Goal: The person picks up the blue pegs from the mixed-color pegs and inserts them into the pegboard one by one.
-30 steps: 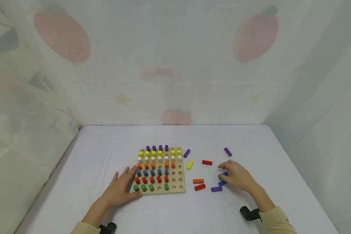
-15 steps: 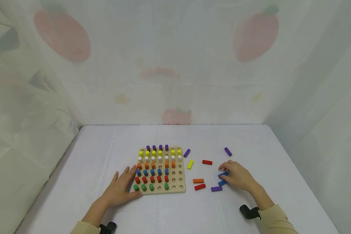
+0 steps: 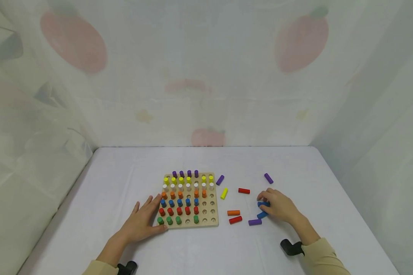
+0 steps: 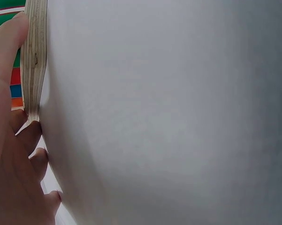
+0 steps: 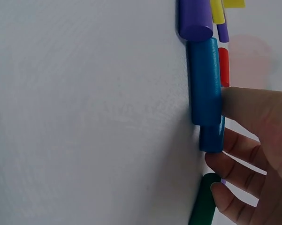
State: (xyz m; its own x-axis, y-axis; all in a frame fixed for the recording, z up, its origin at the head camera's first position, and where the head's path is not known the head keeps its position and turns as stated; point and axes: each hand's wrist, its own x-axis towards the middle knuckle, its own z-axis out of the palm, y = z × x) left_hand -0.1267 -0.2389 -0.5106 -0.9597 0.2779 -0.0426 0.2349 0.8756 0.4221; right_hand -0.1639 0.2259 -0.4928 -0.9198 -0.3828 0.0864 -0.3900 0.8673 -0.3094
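I'm watching the right hand (image 3: 278,205) pinching a smooth, glossy blue peg (image 3: 263,204), right of the pegboard (image 3: 208,216) and just beyond a second blue peg (image 3: 262,215). The left hand (image 3: 141,223) is touching the pegboard's left edge, fingers spread. Rightward, the white table (image 3: 206,252) is stretching well past the gripping hand.

White table (image 3: 206,248), pale curtain (image 3: 241,118) behind (faded red fruit prints (image 3: 302,44)).

The tan board (image 3: 206,225) against the left hand (image 3: 141,224) has rows of purple, yellow, white, orange, blue, red and green pegs (image 3: 187,202). Loose pegs (image 3: 262,215) at the right hand (image 3: 280,205) are blue and green; between the hands, purple, red, orange and yellow. Beyond both hands, white cloth (image 3: 247,122) bears faded red fruit (image 3: 73,42).
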